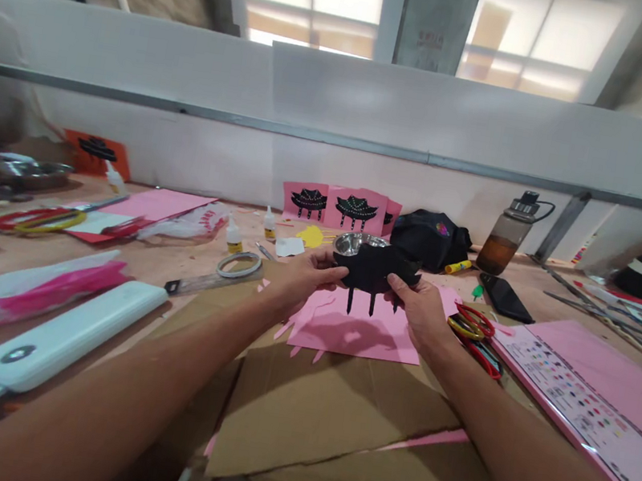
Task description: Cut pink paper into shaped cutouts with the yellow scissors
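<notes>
A black cutout (pixel 376 269) with narrow strips hanging from its lower edge is held up between my two hands. My left hand (pixel 315 276) pinches its left side, thumb in front. On its right side my right hand (pixel 414 300) grips in the same way. Below the cutout lies a pink sheet (pixel 355 335), with its shadow on it, on brown cardboard (pixel 330 413). Just behind the cutout stands a metal bowl (pixel 357 243), partly hidden. Pink cards with similar black decorated shapes (pixel 356 207) lean on the wall at the back.
Red- and yellow-handled scissors (pixel 472 323) lie right of the cardboard, near a phone (pixel 505 297) and a drink bottle (pixel 508 234). Glue bottles (pixel 234 235) and a tape roll (pixel 239 263) are left of centre. A white power bank (pixel 68 332) with a cable lies at left.
</notes>
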Demonstrator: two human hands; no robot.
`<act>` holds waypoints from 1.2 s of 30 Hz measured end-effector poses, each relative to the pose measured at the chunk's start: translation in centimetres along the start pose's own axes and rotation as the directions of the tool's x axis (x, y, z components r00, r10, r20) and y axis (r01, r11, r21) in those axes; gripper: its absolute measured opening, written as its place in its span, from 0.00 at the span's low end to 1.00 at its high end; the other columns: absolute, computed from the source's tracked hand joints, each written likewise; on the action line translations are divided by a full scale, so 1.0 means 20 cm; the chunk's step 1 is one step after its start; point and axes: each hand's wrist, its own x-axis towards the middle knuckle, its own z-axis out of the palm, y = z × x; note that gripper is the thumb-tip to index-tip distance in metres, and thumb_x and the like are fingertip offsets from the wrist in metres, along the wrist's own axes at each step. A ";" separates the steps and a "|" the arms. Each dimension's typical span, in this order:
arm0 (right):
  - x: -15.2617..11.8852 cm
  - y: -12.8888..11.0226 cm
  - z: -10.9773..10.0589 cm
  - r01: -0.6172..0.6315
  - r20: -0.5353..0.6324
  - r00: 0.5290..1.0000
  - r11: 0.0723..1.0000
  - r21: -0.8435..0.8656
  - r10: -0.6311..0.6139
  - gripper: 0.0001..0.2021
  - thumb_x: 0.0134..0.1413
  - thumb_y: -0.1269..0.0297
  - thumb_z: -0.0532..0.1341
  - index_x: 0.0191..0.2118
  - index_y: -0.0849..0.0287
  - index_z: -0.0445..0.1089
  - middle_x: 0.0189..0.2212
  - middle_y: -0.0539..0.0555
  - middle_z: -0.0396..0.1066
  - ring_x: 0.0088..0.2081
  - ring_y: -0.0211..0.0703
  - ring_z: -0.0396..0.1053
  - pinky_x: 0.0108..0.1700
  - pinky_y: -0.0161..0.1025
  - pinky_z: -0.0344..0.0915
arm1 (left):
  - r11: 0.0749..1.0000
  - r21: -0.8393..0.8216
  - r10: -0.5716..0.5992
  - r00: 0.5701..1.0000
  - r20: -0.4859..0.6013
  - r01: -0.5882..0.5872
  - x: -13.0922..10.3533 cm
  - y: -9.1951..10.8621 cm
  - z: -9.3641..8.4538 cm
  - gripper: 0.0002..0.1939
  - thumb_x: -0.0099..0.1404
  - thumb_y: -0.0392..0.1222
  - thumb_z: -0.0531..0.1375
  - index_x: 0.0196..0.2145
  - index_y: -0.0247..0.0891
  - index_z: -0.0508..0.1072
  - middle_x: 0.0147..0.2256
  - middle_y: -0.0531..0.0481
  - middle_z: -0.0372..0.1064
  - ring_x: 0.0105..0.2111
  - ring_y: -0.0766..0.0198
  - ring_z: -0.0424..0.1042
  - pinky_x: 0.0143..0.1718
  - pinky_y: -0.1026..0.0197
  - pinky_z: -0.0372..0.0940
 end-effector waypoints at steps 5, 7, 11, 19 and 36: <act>0.00 0.00 0.00 0.000 0.010 1.000 0.999 0.038 0.000 0.17 0.38 0.52 0.71 0.26 0.61 0.69 0.18 0.50 0.69 0.21 0.36 0.63 0.25 0.35 0.55 | 0.985 -0.102 -0.135 0.988 0.078 0.143 -0.04 0.01 0.04 0.16 0.47 0.42 0.73 0.33 0.35 0.76 0.30 0.50 0.73 0.26 0.70 0.68 0.31 0.63 0.61; 0.00 0.01 0.00 -0.017 0.029 0.999 0.999 0.051 0.015 0.18 0.38 0.51 0.71 0.29 0.61 0.70 0.19 0.50 0.70 0.21 0.36 0.64 0.25 0.35 0.55 | 0.985 -0.103 -0.131 0.990 0.050 0.136 -0.04 0.00 0.05 0.16 0.46 0.42 0.73 0.32 0.35 0.76 0.28 0.51 0.72 0.25 0.70 0.67 0.30 0.63 0.61; 0.00 0.00 0.00 0.010 0.052 0.999 0.999 0.047 -0.013 0.19 0.38 0.50 0.71 0.27 0.60 0.70 0.20 0.51 0.71 0.22 0.37 0.65 0.27 0.36 0.59 | 0.997 -0.041 -0.061 0.997 -0.041 0.059 -0.02 -0.02 0.03 0.13 0.46 0.41 0.72 0.27 0.37 0.73 0.25 0.53 0.69 0.24 0.69 0.66 0.29 0.63 0.59; 0.00 0.00 0.00 -0.014 0.046 0.999 0.998 0.055 0.011 0.18 0.39 0.50 0.70 0.28 0.61 0.70 0.20 0.51 0.71 0.22 0.36 0.65 0.29 0.37 0.60 | 0.995 -0.078 -0.058 0.997 -0.042 0.055 -0.01 -0.02 0.03 0.13 0.48 0.44 0.71 0.28 0.37 0.73 0.24 0.52 0.69 0.23 0.69 0.65 0.27 0.64 0.59; -0.01 -0.01 -0.01 -0.002 0.042 0.999 0.998 -0.059 0.005 0.17 0.36 0.58 0.71 0.33 0.63 0.72 0.25 0.51 0.71 0.25 0.37 0.63 0.29 0.37 0.59 | 0.997 0.035 -0.064 0.995 0.081 0.062 -0.04 0.00 0.04 0.14 0.49 0.44 0.70 0.33 0.37 0.75 0.28 0.49 0.73 0.27 0.65 0.70 0.31 0.61 0.61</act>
